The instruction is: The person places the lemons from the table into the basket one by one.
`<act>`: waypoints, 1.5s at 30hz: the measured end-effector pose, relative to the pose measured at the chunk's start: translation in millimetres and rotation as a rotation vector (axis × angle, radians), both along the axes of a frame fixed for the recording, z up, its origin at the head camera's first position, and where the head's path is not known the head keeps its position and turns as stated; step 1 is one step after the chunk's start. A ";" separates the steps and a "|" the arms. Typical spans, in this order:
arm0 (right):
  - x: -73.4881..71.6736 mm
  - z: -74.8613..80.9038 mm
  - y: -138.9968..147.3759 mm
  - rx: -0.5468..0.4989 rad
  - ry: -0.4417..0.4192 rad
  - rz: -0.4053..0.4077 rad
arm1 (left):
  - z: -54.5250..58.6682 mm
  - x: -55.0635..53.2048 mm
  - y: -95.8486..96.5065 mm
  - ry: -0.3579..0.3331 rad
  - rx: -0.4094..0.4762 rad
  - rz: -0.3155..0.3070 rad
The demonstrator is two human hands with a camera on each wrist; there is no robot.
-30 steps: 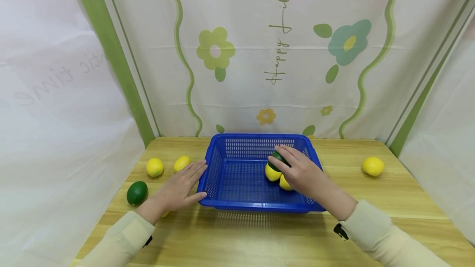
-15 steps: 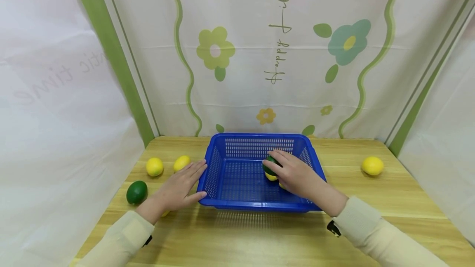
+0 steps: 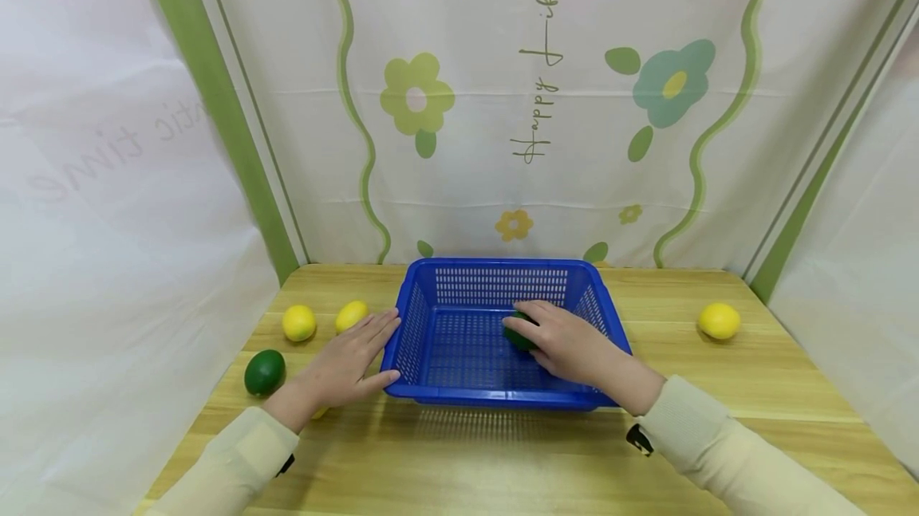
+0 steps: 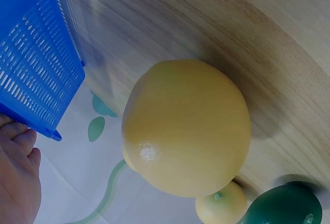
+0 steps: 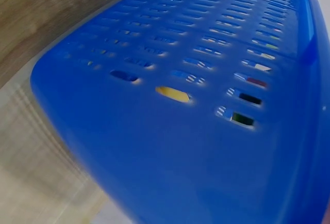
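Observation:
Inside the blue slotted plastic basket [image 3: 459, 398], toward its right side, my right hand [image 3: 567, 344] grips a dark green oval fruit [image 3: 518, 334] from above. Lemons beneath that hand are hidden in the head view; a bit of yellow shows through a slot of the basket wall [image 5: 154, 131] in the right wrist view. My left hand [image 3: 348, 364] rests with straight fingers on the basket's left rim. Just behind it lies a lemon [image 3: 352, 315], and another lemon [image 4: 188, 131] looms large in the left wrist view, mostly covered by my wrist in the head view.
On the wooden table [image 3: 488, 468], a second green fruit [image 3: 265, 372] and a lemon [image 3: 298, 323] lie at the left. One more lemon [image 3: 719, 321] sits far right. A printed white curtain [image 3: 467, 181] closes off the back and sides.
My right hand has moved left and lower in the basket with the green fruit, and the lemons there have gone out of sight beneath it. My left hand has stayed put.

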State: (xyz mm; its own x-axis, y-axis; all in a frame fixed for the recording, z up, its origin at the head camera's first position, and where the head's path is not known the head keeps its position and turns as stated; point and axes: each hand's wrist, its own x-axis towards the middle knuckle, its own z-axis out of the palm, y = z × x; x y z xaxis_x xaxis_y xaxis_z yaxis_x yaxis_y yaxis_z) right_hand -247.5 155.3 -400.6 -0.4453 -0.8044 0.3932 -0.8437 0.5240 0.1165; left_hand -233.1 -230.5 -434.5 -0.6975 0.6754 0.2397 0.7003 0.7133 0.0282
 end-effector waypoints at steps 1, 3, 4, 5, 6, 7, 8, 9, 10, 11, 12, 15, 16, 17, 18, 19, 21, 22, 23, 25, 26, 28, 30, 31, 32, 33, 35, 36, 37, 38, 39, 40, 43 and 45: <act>0.6 1.0 -0.6 0.004 -0.020 -0.003 | -0.2 -0.2 0.0 -0.002 -0.001 0.000; 1.0 1.4 -1.7 0.013 -0.059 -0.012 | -0.2 -0.2 -0.1 -0.001 -0.002 0.000; 1.2 1.7 -2.2 0.017 -0.078 -0.018 | -0.2 -0.2 -0.1 -0.001 -0.001 0.000; 1.3 1.5 -2.7 0.021 -0.096 -0.023 | -0.2 -0.2 -0.1 -0.001 0.000 0.000; 1.3 1.3 -3.1 0.026 -0.114 -0.030 | -0.4 -0.3 -0.2 0.000 0.000 -0.001; 1.4 1.1 -3.4 0.031 -0.130 -0.038 | -0.3 -0.2 -0.2 0.002 0.000 -0.002; 1.3 0.9 -3.8 0.036 -0.143 -0.045 | -0.3 -0.1 -0.2 0.004 0.001 -0.002; 1.3 0.7 -4.1 0.042 -0.158 -0.051 | -0.4 -0.1 -0.2 0.005 0.001 -0.003; 1.1 0.4 -4.4 0.048 -0.171 -0.057 | -0.5 -0.1 -0.3 0.007 0.002 -0.004; 1.1 0.2 -4.8 0.052 -0.184 -0.061 | -0.7 -0.2 -0.3 0.007 0.002 -0.005; 1.1 -0.1 -5.1 0.057 -0.197 -0.064 | -0.9 -0.3 -0.3 0.008 0.000 -0.005; 0.9 -0.7 -6.3 0.070 -0.225 -0.070 | -1.3 -0.3 -0.2 0.007 -0.003 -0.003; 1.0 -0.9 -6.6 0.073 -0.231 -0.070 | -1.4 -0.3 -0.1 0.005 -0.005 -0.001; 1.0 -1.0 -7.0 0.077 -0.237 -0.073 | -1.4 -0.3 0.0 0.005 -0.006 0.000; 0.9 -1.3 -7.1 0.079 -0.241 -0.074 | -1.3 -0.1 0.0 0.005 -0.007 0.000; 0.7 -1.6 -7.3 0.080 -0.244 -0.073 | -1.1 0.0 0.1 0.005 -0.007 0.000; 0.3 -2.5 -7.4 0.085 -0.252 -0.079 | -0.7 0.2 0.2 0.006 -0.007 -0.001; 0.2 -2.7 -7.5 0.089 -0.255 -0.081 | -0.6 0.3 0.2 0.006 -0.008 -0.001; 0.1 -2.9 -7.6 0.094 -0.259 -0.083 | -0.5 0.3 0.3 0.007 -0.008 -0.001; -0.4 -3.5 -7.9 0.097 -0.269 -0.079 | -0.4 0.3 0.3 0.006 -0.010 -0.001; -0.5 -3.5 -8.1 0.101 -0.273 -0.079 | -0.4 0.3 0.2 0.006 -0.011 -0.001; -0.9 -3.6 -8.8 0.108 -0.283 -0.073 | -0.4 0.3 0.1 0.005 -0.011 0.000; -1.1 -3.9 -9.3 0.117 -0.294 -0.074 | -0.6 0.2 0.1 0.004 -0.009 0.000; -0.9 -3.7 -9.5 0.123 -0.299 -0.077 | -0.7 0.2 0.0 0.004 -0.007 0.000; -0.8 -3.7 -9.6 0.130 -0.303 -0.081 | -0.8 0.1 0.0 0.004 -0.005 0.000; -0.7 -3.8 -9.8 0.134 -0.309 -0.083 | -1.0 0.0 -0.1 0.005 -0.004 0.000; 0.2 -3.2 -9.9 0.140 -0.317 -0.086 | -1.6 -0.2 -0.1 0.006 -0.001 0.000; 0.6 -3.0 -10.0 0.140 -0.320 -0.085 | -1.7 -0.2 -0.2 0.007 -0.001 0.001; 1.2 -2.5 -10.0 0.143 -0.323 -0.085 | -1.8 -0.3 -0.3 0.009 0.000 0.001; 1.7 -2.0 -10.0 0.143 -0.327 -0.084 | -1.9 -0.3 -0.4 0.010 0.000 0.001; 2.0 -1.8 -10.0 0.145 -0.330 -0.084 | -1.9 -0.3 -0.4 0.011 0.000 0.001; 2.4 -1.5 -10.1 0.146 -0.332 -0.086 | -1.9 -0.3 -0.5 0.011 0.001 0.000; 2.0 -1.9 -9.9 0.154 -0.338 -0.091 | -1.8 -0.2 -0.6 0.012 0.000 0.001; 1.2 -2.8 -9.8 0.157 -0.340 -0.095 | -1.8 -0.3 -0.7 0.012 0.000 0.002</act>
State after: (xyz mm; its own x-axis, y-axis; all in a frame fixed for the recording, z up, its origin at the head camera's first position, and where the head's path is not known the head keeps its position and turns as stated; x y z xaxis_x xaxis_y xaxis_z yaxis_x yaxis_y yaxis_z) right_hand -246.2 145.5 -403.4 -0.6044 -0.7921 0.0854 -0.7967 0.5995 -0.0768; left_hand -233.4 -231.2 -436.4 -0.6962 0.6738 0.2475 0.6989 0.7149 0.0198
